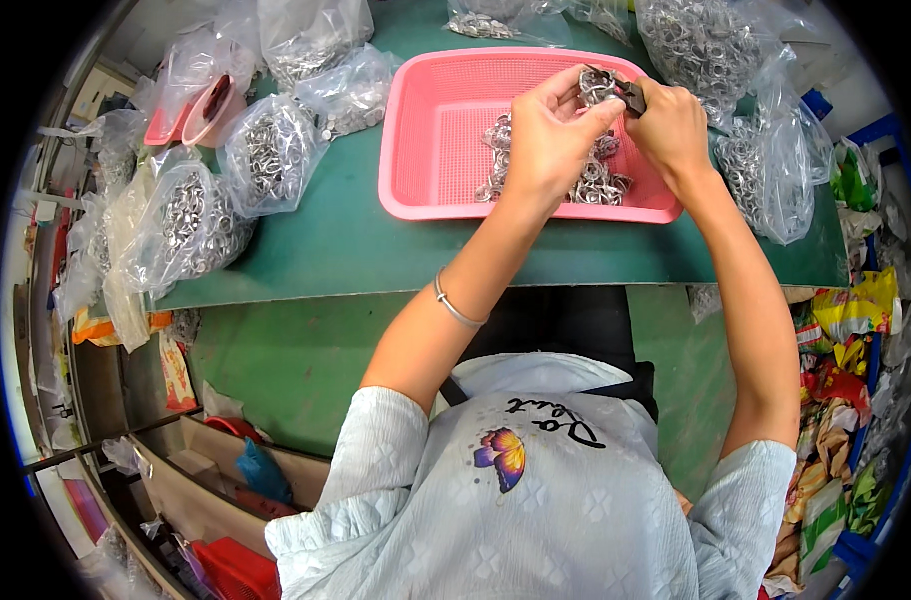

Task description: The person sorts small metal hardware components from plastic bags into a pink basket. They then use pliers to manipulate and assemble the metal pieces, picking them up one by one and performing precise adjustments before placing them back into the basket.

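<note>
Above the right part of a pink plastic basket (403, 150), my left hand (550, 135) pinches a small cluster of shiny silver metal parts (595, 87) between thumb and fingers. My right hand (672, 130) is closed around a small dark-jawed pair of pliers (630, 97), whose tips meet the metal cluster. My right hand hides the handles. Below my hands, more silver metal pieces (600, 186) lie in a heap on the basket's mesh bottom, partly covered by my left forearm. Their exact kind is too small to tell.
The basket stands on a green tabletop (335, 240). Clear bags of silver metal parts (190, 220) line its left side, with others (700, 50) at the back right. A pink container (215, 110) sits at the left. An open drawer (210, 475) is below; colourful packaging (845, 370) is piled at right.
</note>
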Demonstrator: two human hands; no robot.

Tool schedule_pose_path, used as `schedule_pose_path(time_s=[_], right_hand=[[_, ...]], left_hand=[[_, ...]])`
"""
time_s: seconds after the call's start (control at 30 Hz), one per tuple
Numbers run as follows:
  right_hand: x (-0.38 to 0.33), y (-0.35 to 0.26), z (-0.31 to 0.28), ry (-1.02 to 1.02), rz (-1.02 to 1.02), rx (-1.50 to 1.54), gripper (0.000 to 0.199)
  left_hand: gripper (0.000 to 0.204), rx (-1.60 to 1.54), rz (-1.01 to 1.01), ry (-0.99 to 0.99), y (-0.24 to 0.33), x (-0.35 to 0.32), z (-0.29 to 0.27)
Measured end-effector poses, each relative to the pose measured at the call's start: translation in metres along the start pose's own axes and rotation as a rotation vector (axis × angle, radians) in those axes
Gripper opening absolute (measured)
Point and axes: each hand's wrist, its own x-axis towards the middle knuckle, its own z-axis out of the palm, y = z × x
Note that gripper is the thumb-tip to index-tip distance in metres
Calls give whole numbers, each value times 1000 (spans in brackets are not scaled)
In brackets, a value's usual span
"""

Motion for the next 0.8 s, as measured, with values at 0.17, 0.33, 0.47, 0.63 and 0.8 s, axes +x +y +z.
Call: schedule_pose_path(time_s=[0.17,0.33,0.47,0.63,0.8], right_hand=[[0,-6,-12,-48,64,83,10],[3,-8,-19,9,-28,3,14],[4,1,-14,3,-54,-39,14],[1,9,1,-53,2,-43,17],[1,16,11,-9,-31,-89,15]], left_hand=[[33,-46,1,-27,4,-2,4],[31,14,-26,-47,9,-2,5],[30,10,4,-52,7,0,9],[27,-57,18,-31,-9,5,3],[24,-35,-96,-14,-11,5,5]])
